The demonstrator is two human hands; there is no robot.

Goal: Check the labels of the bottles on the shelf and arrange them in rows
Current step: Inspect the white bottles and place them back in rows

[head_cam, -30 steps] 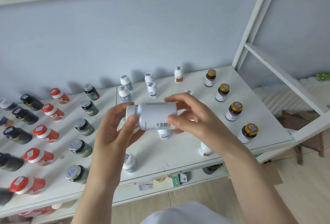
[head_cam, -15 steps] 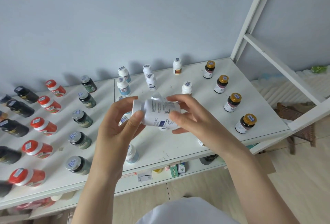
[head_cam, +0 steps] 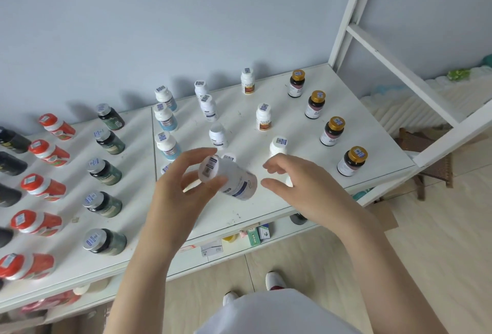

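Note:
My left hand (head_cam: 177, 195) holds a white bottle (head_cam: 230, 178) with a blue-striped label by its cap end, thumb and fingers curled round it. The bottle is tilted, cap towards me, above the front of the white shelf (head_cam: 239, 211). My right hand (head_cam: 298, 187) hovers just right of the bottle with loosely curved fingers, not touching it. Behind stand rows of white bottles (head_cam: 210, 107), white bottles with orange labels (head_cam: 263, 116) and dark bottles with gold caps (head_cam: 332, 131).
Columns of green bottles (head_cam: 106, 171), red bottles (head_cam: 44, 187) and black bottles (head_cam: 10, 163) fill the left shelf part. A white frame post (head_cam: 348, 14) rises at the right. Small boxes (head_cam: 257, 235) lie on a lower shelf. My shoes show on the wooden floor.
My right hand has let go of the white bottle and drawn away to the right. My left hand alone now holds it, turned so the cap faces me.

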